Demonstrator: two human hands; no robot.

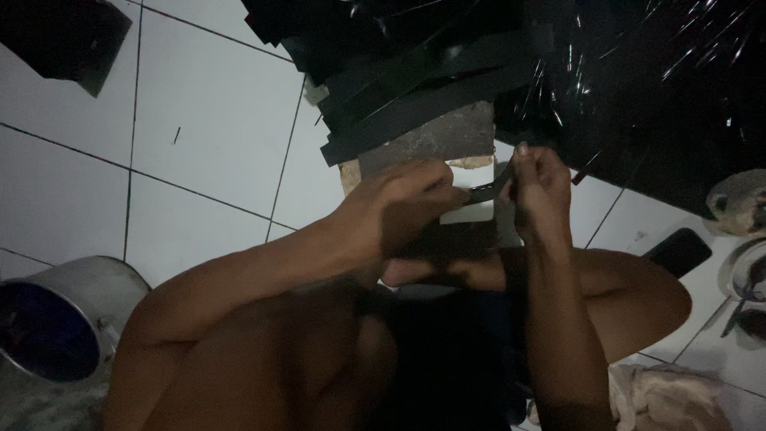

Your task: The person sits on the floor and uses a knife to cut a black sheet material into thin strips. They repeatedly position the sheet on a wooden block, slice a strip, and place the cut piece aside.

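Observation:
In dim light both hands meet over a grey board on the tiled floor. My left hand is closed around one end of a thin black strip. My right hand pinches the strip's other end between thumb and fingers. A small white piece lies just under the strip. A fan of long black strips lies beyond the board.
A metal pot with a dark inside stands at the lower left. Black plastic sheeting fills the upper right. A dark phone-like slab, a round dish and a crumpled cloth lie on the right.

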